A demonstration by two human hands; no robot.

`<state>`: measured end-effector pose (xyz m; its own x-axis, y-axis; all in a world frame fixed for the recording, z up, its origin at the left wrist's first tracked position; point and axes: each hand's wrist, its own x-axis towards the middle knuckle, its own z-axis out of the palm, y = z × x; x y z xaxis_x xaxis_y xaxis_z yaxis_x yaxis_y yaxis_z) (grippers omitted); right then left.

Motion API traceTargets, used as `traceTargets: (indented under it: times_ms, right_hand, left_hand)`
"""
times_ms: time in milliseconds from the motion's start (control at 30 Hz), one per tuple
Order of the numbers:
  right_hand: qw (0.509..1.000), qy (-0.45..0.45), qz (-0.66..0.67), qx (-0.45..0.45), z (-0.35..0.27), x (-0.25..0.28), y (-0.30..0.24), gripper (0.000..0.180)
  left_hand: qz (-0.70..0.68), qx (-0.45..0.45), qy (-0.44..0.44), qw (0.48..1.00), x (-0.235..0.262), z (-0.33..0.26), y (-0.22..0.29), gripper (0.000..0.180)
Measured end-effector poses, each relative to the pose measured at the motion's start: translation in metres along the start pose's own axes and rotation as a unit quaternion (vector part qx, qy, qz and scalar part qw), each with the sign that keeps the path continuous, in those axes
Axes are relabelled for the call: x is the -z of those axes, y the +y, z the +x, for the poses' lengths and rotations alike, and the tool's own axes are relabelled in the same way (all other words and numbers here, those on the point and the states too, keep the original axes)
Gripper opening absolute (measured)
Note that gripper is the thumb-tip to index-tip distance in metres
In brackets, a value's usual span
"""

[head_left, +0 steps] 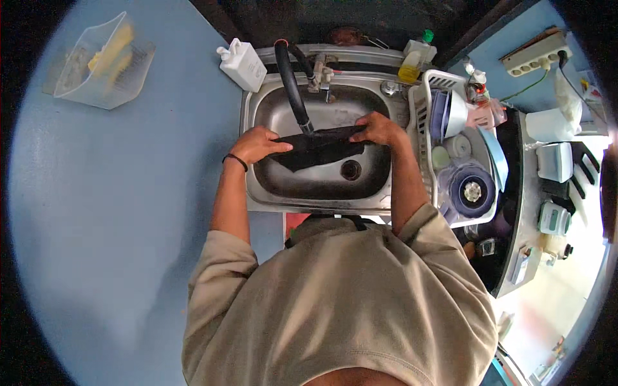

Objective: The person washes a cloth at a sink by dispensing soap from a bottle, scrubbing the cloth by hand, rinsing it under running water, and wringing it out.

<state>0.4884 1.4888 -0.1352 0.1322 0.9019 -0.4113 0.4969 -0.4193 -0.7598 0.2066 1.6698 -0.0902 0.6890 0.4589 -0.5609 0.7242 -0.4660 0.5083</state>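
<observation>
A black cloth [325, 153] is stretched between my two hands over the metal sink [270, 177]. My left hand [259, 145] pinches its left end, thumb on top. At the other end, my right hand [378, 130] grips the upper right corner between thumb and fingers. The black faucet hose [291, 83] arches down to the cloth's upper edge, its metal tip just at the fabric. Whether water is running I cannot make out. Below the cloth the round drain [351, 170] shows in the basin floor.
Right of the sink stands a white dish rack [425, 128] loaded with bowls and lids. A white jug [242, 65] sits at the back left corner, a bottle of yellow liquid [412, 61] at the back right. A clear plastic bin [106, 64] hangs on the blue wall.
</observation>
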Motion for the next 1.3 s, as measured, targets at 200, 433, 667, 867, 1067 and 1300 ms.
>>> traceTargets:
  times_ms: [200, 433, 667, 867, 1067, 1300]
  right_hand:
    - [0.995, 0.076, -0.003, -0.068, -0.022, 0.006, 0.012, 0.035]
    - [0.918, 0.079, 0.388, -0.034, 0.017, -0.067, 0.008, 0.043]
    - [0.721, -0.075, 0.689, 0.021, 0.046, -0.132, -0.024, 0.025]
    - [0.728, -0.032, 0.685, 0.013, 0.048, -0.134, -0.015, 0.023]
    - [0.706, -0.012, 0.708, 0.0, 0.036, -0.109, -0.032, 0.022]
    - [0.838, 0.089, 0.539, -0.009, 0.021, -0.068, -0.01, 0.02]
  left_hand:
    - [-0.007, -0.017, 0.07, 0.997, 0.003, -0.009, -0.019, 0.049]
    - [-0.317, -0.085, 0.227, 0.917, 0.01, -0.056, -0.053, 0.037]
    - [-0.188, 0.04, 0.524, 0.829, 0.014, -0.068, -0.054, 0.04]
    - [-0.054, 0.041, 0.662, 0.746, 0.028, -0.086, -0.034, 0.041]
    - [-0.018, 0.05, 0.684, 0.728, 0.029, -0.09, -0.021, 0.041]
    - [-0.029, 0.044, 0.67, 0.74, 0.019, -0.066, -0.031, 0.042]
